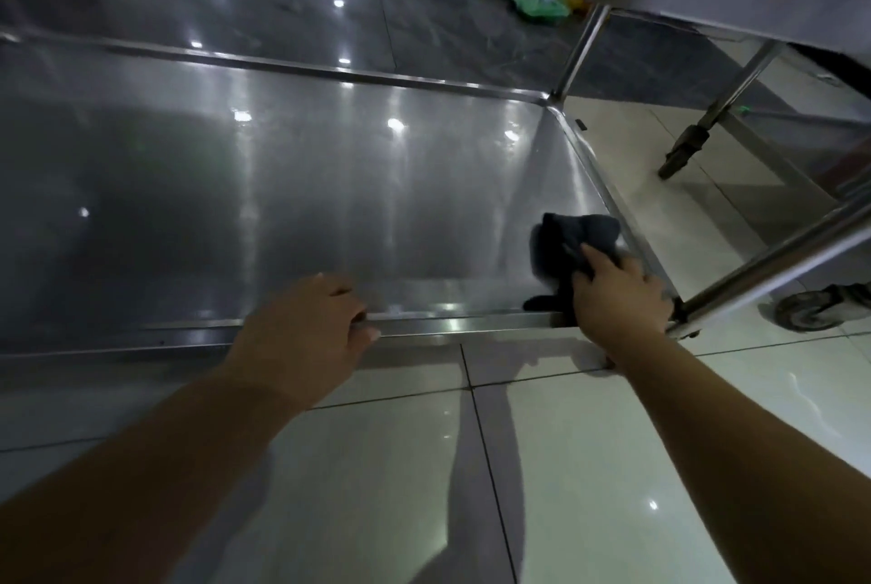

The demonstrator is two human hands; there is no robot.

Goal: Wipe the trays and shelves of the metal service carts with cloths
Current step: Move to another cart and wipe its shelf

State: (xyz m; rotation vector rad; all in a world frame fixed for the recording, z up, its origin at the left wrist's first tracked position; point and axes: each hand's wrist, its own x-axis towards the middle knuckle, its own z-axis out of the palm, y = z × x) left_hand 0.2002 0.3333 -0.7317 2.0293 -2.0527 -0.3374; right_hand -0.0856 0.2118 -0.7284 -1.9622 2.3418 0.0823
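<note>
A low shelf of a metal service cart (301,187) fills the middle of the head view, shiny and bare, with a raised rim all round. My right hand (622,296) grips a dark cloth (565,244) inside the shelf's near right corner, the cloth bunched against the rim. My left hand (311,324) holds the shelf's near rim (447,326), fingers curled over its edge and thumb on the outside.
A cart post (773,267) rises at the near right corner, with a caster wheel (810,310) beside it. A second cart's leg and caster (688,149) stand at the right. A green object (539,3) lies on the floor behind. Pale floor tiles (565,465) lie below.
</note>
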